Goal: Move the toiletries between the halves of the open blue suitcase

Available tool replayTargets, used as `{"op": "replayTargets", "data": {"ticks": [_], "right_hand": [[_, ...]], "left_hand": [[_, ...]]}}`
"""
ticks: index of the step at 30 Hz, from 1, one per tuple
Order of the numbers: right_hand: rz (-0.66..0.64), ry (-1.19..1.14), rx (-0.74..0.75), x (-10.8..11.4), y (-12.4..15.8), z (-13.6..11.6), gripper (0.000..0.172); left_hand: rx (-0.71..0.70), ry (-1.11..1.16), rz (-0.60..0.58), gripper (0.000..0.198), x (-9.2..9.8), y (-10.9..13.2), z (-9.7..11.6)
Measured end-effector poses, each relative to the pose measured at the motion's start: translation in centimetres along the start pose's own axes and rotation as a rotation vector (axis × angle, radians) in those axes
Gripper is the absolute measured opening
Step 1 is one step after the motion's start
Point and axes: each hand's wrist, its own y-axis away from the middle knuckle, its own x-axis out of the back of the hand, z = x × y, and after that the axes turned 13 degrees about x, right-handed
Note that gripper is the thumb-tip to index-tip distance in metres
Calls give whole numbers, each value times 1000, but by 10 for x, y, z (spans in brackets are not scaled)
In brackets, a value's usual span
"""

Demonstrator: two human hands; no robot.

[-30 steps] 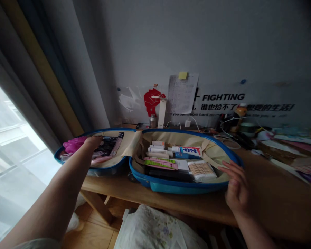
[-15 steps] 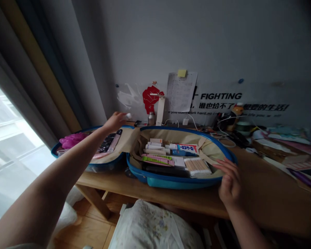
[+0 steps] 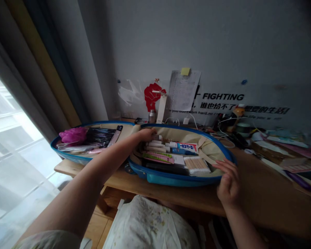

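Observation:
An open blue suitcase (image 3: 189, 182) with beige lining lies on the wooden table. My left hand (image 3: 147, 134) is at the back left of its right half, fingers closed around a small white-ended bottle (image 3: 157, 137); most of the bottle is hidden. Just in front lie several white tubes (image 3: 155, 148), a toothpaste box (image 3: 185, 147), a blue tube (image 3: 180, 151), a pink-and-green packet (image 3: 158, 157) and a pack of cotton swabs (image 3: 197, 165). My right hand (image 3: 229, 181) rests with fingers stretched over the suitcase's right rim, gripping nothing.
In the suitcase's left half are a purple bath puff (image 3: 73, 135) and a black packet (image 3: 100, 137). A white lamp (image 3: 161, 110) and a metal bottle (image 3: 152, 117) stand behind. Cables, papers and a purple item (image 3: 300, 180) cover the right side of the table (image 3: 264, 193).
My left hand has moved right and down, from above the suitcase's left half into the right half, carrying the small white-ended bottle. My right hand has stayed at the rim.

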Motion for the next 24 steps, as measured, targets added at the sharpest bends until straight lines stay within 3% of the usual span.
{"op": "replayTargets", "data": {"ticks": [9,24], "right_hand": [[17,5,-33,-2,-2,-2,41],[28,10,-36,-2,0,3,39]], "left_hand": [[-11,29,-19,32,-5,-3,1],[18,2,8,36,-5,0,4]]}}
